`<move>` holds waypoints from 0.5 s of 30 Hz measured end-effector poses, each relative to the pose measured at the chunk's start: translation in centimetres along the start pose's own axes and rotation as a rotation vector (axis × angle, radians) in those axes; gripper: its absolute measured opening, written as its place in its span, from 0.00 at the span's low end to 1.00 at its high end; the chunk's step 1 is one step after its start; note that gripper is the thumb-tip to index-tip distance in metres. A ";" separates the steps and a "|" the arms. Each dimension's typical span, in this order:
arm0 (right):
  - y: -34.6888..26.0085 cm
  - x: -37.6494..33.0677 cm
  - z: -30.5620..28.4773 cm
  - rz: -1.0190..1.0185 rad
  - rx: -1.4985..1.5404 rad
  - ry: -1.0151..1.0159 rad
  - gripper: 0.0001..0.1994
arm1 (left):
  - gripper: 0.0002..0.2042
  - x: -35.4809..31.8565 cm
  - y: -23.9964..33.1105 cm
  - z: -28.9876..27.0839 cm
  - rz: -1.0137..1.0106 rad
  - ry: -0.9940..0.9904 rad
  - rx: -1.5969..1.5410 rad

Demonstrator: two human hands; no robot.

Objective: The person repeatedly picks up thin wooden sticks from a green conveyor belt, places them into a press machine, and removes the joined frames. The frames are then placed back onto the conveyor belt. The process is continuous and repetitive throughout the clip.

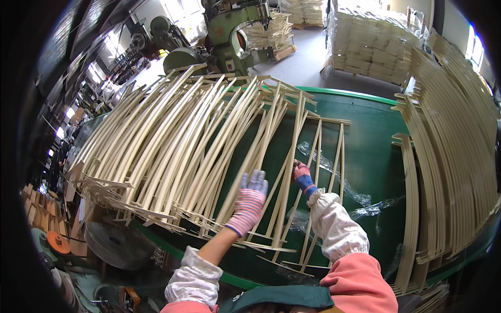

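Green table (373,135) (workshop, machines behind) bears pale slats (172,141); hands seemingly touching.

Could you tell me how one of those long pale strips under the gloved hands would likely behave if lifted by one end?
The strip is long, thin and bowed, so probably light and springy. Being flat, it should slide, not roll.

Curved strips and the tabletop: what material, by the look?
Curved strips: pale, matte, thin, long and evenly bent; probably bare bamboo or wood, unfinished. Tabletop: dark green, dull, smooth sheet with a brighter green rim; perhaps rubber or painted board, unclear which.
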State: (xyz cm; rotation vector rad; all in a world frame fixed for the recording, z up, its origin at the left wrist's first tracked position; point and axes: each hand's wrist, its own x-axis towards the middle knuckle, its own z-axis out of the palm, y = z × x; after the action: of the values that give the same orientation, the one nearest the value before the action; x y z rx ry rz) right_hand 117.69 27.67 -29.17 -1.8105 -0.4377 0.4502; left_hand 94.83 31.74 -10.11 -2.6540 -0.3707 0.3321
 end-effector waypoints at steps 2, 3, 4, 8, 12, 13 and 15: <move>0.2 -0.8 1.3 -0.132 -0.261 -0.005 0.23 | 0.31 -1.6 -1.9 0.8 -0.018 -0.003 0.016; -0.2 -0.8 2.1 -0.256 -0.469 0.087 0.24 | 0.30 -2.2 -2.5 1.2 -0.010 0.001 0.061; -0.7 -1.0 2.7 -0.083 -0.396 0.064 0.25 | 0.28 -3.0 -2.6 1.7 0.007 0.055 -0.007; -4.6 0.0 4.3 0.179 -0.118 0.052 0.33 | 0.23 -3.2 -3.0 2.7 -0.061 0.157 0.022; -8.1 2.6 3.3 0.130 -0.154 0.086 0.38 | 0.22 0.0 -4.6 1.3 -0.005 0.283 -0.029; -8.5 2.9 3.3 0.161 -0.120 0.130 0.38 | 0.25 0.4 -5.0 0.7 0.001 0.243 -0.030; -8.4 2.8 3.2 0.192 0.004 0.135 0.36 | 0.27 0.8 -5.1 -0.5 0.000 0.091 -0.175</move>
State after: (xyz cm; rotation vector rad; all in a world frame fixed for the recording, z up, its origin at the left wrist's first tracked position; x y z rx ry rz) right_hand 117.90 33.93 -22.21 -1.8739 -0.1695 0.4565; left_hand 94.72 36.24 -7.47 -2.8277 -0.3859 0.1850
